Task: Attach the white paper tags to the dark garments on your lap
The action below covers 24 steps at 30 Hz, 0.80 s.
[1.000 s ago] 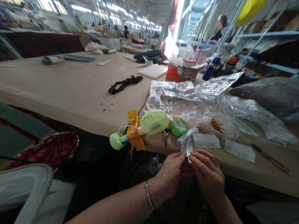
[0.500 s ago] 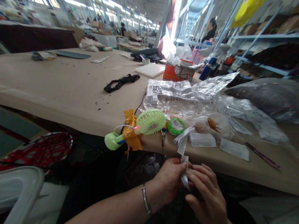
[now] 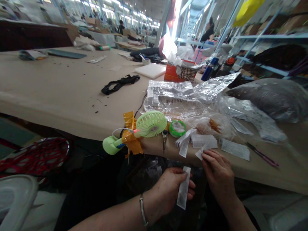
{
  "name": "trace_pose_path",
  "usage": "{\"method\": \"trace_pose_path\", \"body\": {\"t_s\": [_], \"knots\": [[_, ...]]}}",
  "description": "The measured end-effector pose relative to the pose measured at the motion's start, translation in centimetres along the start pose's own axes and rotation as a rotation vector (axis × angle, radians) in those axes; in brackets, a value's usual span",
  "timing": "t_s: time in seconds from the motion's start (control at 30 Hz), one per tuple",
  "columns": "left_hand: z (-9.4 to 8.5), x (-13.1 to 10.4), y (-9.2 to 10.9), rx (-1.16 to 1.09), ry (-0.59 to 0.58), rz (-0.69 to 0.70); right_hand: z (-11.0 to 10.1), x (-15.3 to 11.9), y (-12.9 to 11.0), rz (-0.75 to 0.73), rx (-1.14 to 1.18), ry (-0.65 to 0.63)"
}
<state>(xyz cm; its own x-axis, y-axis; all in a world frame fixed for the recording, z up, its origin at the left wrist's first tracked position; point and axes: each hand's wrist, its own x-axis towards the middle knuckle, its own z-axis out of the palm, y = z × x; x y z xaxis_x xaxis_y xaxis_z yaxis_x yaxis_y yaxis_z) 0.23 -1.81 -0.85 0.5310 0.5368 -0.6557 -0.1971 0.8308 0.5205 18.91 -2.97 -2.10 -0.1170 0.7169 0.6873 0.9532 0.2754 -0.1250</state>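
Observation:
Below the table edge, my left hand (image 3: 172, 184) pinches a white label strip (image 3: 183, 192) between thumb and fingers. My right hand (image 3: 218, 171) is at the table's front edge, its fingertips closed on a small white label (image 3: 200, 153). Just behind it lies a stack of printed white labels (image 3: 204, 141). To the left, a fanned bunch of white strips (image 3: 184, 146) hangs a little over the edge. Another printed label pile (image 3: 235, 149) lies to the right of my right hand.
A green handheld fan (image 3: 151, 124) is taped to the table edge, beside a small screwdriver-like tool (image 3: 164, 141) and a green round container (image 3: 177, 128). Purple-handled tweezers or scissors (image 3: 262, 155) lie right. Clear plastic bags (image 3: 175, 102) spread behind. A black strap (image 3: 120, 84) lies farther back.
My hands have come apart. My right hand has moved up to the label stack and now pinches a label; my left hand keeps the strip, which now shows flat. The view has shifted slightly.

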Motion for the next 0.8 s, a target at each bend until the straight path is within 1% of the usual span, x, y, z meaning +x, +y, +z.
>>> {"method": "trace_pose_path", "body": {"t_s": [0.07, 0.13, 0.17, 0.27, 0.33, 0.43, 0.6, 0.7, 0.8], "knots": [[0.0, -0.1, 0.2, -0.032, -0.015, -0.011, -0.5, -0.1, -0.1, 0.022, 0.110, 0.047], [0.1, -0.3, 0.6, -0.062, -0.054, -0.020, -1.2, -0.3, -0.7, 0.012, 0.231, 0.037], [0.1, -0.4, 0.7, -0.073, -0.081, -0.018, -1.5, -0.5, -1.3, -0.015, 0.292, 0.009], [0.2, -0.6, 1.0, -0.109, -0.154, 0.021, -2.3, -1.5, -3.4, -0.160, 0.420, -0.105], [0.1, -0.6, 0.9, -0.142, -0.160, 0.046, -2.5, -2.3, -4.6, -0.235, 0.440, -0.174], [-0.1, -0.7, 0.6, -0.180, -0.152, 0.040, -2.5, -3.2, -5.5, -0.277, 0.432, -0.250], [-0.6, -1.0, 0.5, -0.175, -0.212, 0.030, -2.6, -3.4, -5.4, -0.311, 0.431, -0.259], [-0.7, -1.1, 0.5, -0.163, -0.250, 0.019, -2.6, -3.3, -5.4, -0.300, 0.436, -0.286], [-0.8, -0.9, 0.2, -0.164, -0.217, 0.017, -2.5, -3.6, -5.7, -0.279, 0.448, -0.322]]}}
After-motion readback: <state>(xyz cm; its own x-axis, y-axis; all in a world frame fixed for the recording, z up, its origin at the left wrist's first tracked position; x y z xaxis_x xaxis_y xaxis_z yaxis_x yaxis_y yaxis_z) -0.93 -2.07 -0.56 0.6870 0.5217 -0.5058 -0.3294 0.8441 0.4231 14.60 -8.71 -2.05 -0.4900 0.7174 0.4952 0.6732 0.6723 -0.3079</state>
